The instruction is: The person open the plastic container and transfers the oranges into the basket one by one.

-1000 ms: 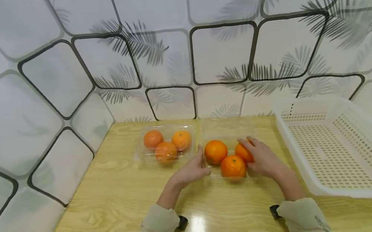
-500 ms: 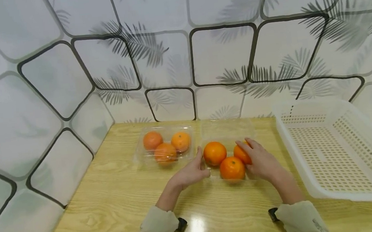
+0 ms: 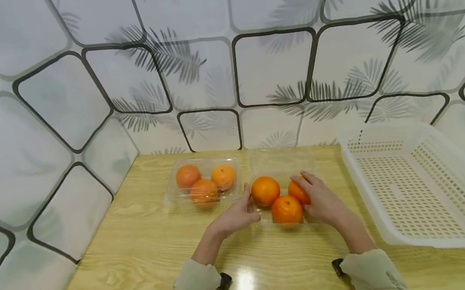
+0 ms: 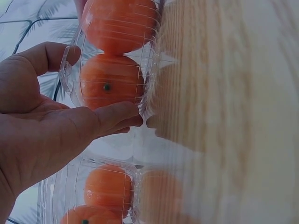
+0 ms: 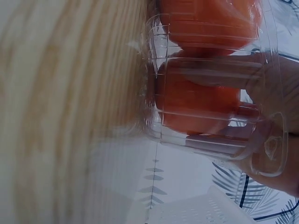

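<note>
In the head view, my right hand [image 3: 326, 200] grips an orange [image 3: 298, 193] at the right of an open clear plastic clamshell box [image 3: 283, 161]. Through the box wall, the right wrist view shows fingers around that orange [image 5: 198, 100]. Two more oranges share the box: one at the left [image 3: 265, 191], one in front [image 3: 287, 210]. My left hand [image 3: 233, 217] rests at the box's left side. In the left wrist view its fingers [image 4: 114, 117] lie straight along the wall, with the thumb at the rim.
A second clear clamshell [image 3: 172, 188] with three oranges stands left of the hands. At the right is a white perforated plastic basket [image 3: 385, 223]. Both boxes sit on a wooden table [image 3: 141, 247] in front of a patterned wall [image 3: 275, 66].
Everything has shifted slightly left in the head view. The hands keep their places at the box, and the right hand still holds the same orange.
</note>
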Action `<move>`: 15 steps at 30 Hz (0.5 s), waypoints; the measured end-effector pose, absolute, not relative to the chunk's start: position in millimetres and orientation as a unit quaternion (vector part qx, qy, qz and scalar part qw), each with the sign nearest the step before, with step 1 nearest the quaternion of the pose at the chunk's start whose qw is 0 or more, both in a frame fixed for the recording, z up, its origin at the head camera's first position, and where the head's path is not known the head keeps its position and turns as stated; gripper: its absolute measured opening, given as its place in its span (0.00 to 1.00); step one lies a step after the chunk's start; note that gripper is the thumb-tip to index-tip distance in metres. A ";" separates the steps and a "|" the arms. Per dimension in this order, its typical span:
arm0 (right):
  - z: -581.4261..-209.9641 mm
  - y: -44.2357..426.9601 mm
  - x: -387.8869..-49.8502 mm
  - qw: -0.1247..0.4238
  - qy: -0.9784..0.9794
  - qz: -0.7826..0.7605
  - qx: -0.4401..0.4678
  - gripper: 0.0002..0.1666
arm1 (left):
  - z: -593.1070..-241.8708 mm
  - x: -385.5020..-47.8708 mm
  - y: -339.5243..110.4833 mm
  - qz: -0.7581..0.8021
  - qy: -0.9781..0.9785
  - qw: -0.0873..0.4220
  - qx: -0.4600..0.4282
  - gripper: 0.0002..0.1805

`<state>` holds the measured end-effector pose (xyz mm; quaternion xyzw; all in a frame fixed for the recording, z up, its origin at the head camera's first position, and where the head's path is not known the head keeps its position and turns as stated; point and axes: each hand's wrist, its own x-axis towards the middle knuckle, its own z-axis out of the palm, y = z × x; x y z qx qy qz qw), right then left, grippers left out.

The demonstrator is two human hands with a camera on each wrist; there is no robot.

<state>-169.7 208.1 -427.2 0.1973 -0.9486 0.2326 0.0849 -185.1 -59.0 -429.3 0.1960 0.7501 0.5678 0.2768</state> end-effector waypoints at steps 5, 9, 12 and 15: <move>-428.2 206.9 -171.3 0.086 -0.948 0.234 0.198 0.45 | -429.6 -185.1 -60.5 0.580 0.738 0.279 0.203 0.58; -429.0 205.0 -171.0 0.090 -0.949 0.227 0.199 0.46 | -430.7 -185.0 -61.2 0.588 0.731 0.278 0.208 0.58; -428.9 204.8 -169.9 0.092 -0.950 0.223 0.196 0.45 | -430.6 -184.9 -60.5 0.589 0.730 0.278 0.206 0.59; -428.5 205.6 -168.8 0.087 -0.952 0.225 0.189 0.44 | -430.2 -184.2 -59.1 0.585 0.736 0.275 0.202 0.59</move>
